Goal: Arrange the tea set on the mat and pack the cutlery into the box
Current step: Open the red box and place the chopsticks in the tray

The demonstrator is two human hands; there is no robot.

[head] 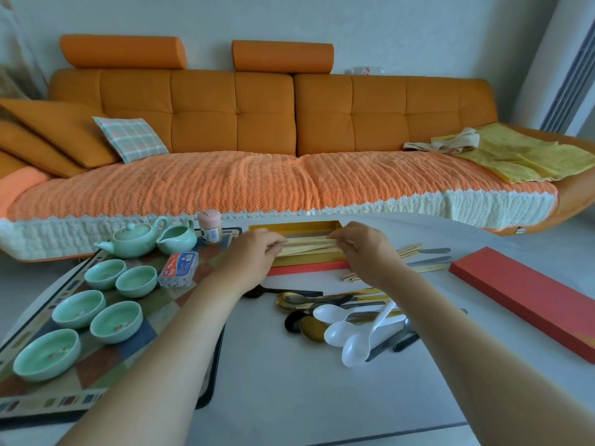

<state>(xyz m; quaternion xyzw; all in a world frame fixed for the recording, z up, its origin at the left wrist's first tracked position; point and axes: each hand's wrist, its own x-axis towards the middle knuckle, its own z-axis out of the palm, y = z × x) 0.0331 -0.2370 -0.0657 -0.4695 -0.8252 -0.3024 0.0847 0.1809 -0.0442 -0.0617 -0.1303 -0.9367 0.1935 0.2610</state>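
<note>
A pale green teapot (132,238), a green pitcher (178,238) and several green cups (105,273) stand on the patterned mat (96,362) at the left. Beyond my hands lies the open gold-lined box (296,227) with a red base. My left hand (254,252) and my right hand (362,249) each pinch one end of a bundle of wooden chopsticks (307,245) held level over the box. More chopsticks (410,249) lie to the right of the box. A heap of spoons (341,326), white, gold and black, lies on the table near my right forearm.
The red box lid (528,300) lies at the right of the white table. A small plastic case (178,269) and a pink-capped jar (209,226) sit on the mat. An orange sofa (264,123) runs along the far side of the table.
</note>
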